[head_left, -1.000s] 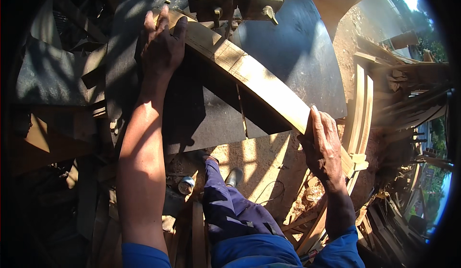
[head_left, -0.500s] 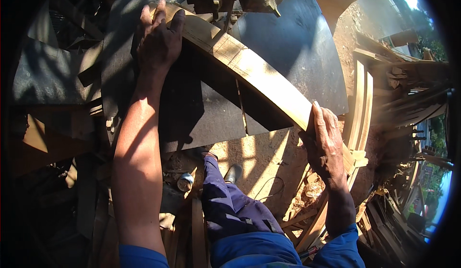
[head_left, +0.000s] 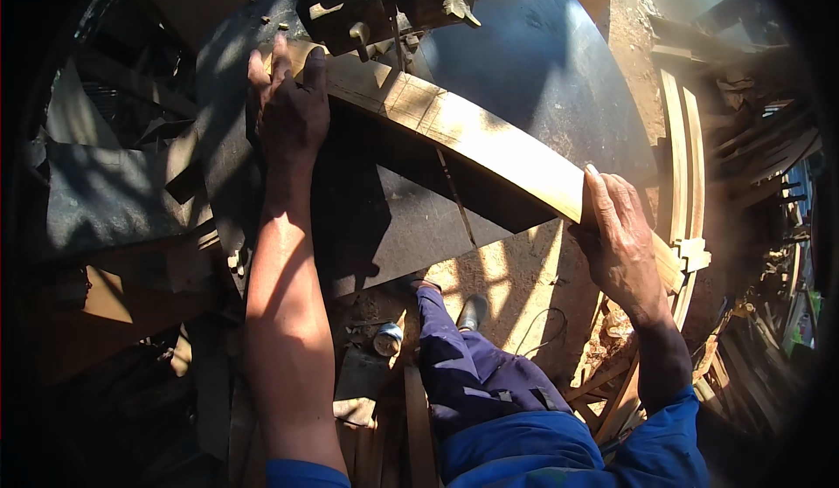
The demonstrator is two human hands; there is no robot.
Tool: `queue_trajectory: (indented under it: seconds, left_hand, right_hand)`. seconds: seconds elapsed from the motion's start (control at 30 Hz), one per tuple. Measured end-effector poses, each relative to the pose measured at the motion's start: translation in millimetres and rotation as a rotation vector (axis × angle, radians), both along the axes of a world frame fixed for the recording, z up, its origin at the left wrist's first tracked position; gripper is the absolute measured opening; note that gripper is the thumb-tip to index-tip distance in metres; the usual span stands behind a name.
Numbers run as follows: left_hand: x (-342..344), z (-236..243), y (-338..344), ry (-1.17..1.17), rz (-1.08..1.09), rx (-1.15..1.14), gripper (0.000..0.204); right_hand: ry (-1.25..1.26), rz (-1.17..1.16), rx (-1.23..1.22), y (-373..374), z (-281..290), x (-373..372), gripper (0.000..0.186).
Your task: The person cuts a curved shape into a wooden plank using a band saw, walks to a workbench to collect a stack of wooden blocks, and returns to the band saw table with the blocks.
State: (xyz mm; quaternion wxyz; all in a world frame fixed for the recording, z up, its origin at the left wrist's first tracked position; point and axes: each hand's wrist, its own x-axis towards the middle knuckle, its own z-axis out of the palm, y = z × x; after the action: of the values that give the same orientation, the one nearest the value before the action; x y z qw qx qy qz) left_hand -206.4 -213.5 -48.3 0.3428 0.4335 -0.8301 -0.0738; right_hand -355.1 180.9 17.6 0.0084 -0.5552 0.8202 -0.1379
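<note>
A long, slightly curved wooden board (head_left: 489,134) with pencil lines across it lies slantwise over a dark machine table (head_left: 559,69). My left hand (head_left: 293,112) is closed around its far left end, fingers over the top face. Closer to me, my right hand (head_left: 622,242) grips the right end, which extends past the table's edge; its thumb and palm are partly hidden. A narrow upright saw blade (head_left: 398,47) comes down at the board's far edge, between the two hands. Where the blade meets the wood is hard to make out.
Dark guide blocks (head_left: 345,3) hang over the table beside the blade. A slot (head_left: 454,195) runs through the tabletop toward me. Curved wooden strips (head_left: 682,156) stand at the right, with stacked offcuts below. A small can (head_left: 387,339) stands near my legs.
The whole view has shifted and turned a little. Both hands keep their grip on the board, and it stays near the blade with little clear movement on the table.
</note>
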Motion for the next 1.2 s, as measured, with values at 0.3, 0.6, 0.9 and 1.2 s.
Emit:
queue_trajectory:
  seconds: [0.3,0.6,0.9,1.2]
  left_hand:
    - [1.1,-1.0,-4.9,-0.038,0.007,0.063,0.074]
    - [-0.1,1.5,-2.4,-0.002,-0.013,0.043,0.074]
    - [0.3,7.2,4.2,-0.021,0.004,0.030,0.073]
    - [1.6,6.5,2.1,-0.038,-0.010,-0.017,0.072]
  right_hand:
    - [0.034,0.003,-0.022,0.7,-3.3,-1.8,0.084]
    - [0.047,0.002,-0.025,-1.0,-3.2,-0.6,0.087]
    - [0.057,0.003,-0.027,-0.7,-5.0,-3.5,0.085]
    - [0.042,0.026,-0.016,2.4,-3.5,-8.1,0.083]
